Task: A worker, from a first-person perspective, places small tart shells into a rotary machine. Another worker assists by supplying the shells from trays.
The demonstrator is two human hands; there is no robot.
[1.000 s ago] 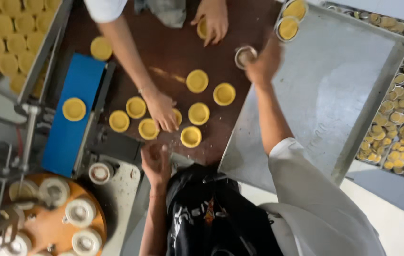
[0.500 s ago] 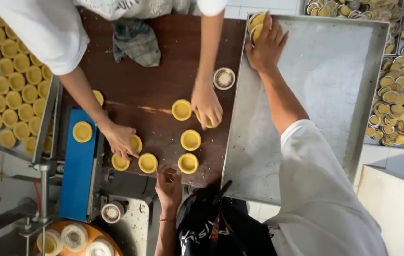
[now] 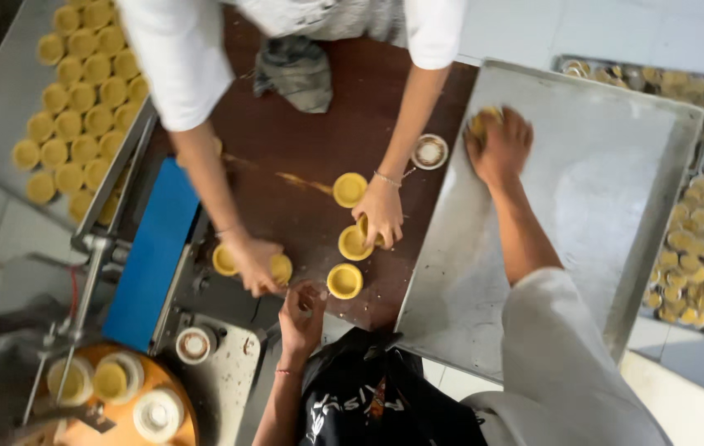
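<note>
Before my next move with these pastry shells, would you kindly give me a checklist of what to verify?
1. Right hand is on the metal tray, over a yellow pastry shell: ok.
2. Right hand's grip on that shell: cannot tell, the palm and fingers hide it.
3. Bare tray surface beside the right hand: ok.
4. Left hand is at the brown table edge, just short of the nearest table shell; whether it holds anything: cannot tell.
5. Table shells clear of other hands: not ok, a co-worker's hands rest on the neighbouring shells.
</note>
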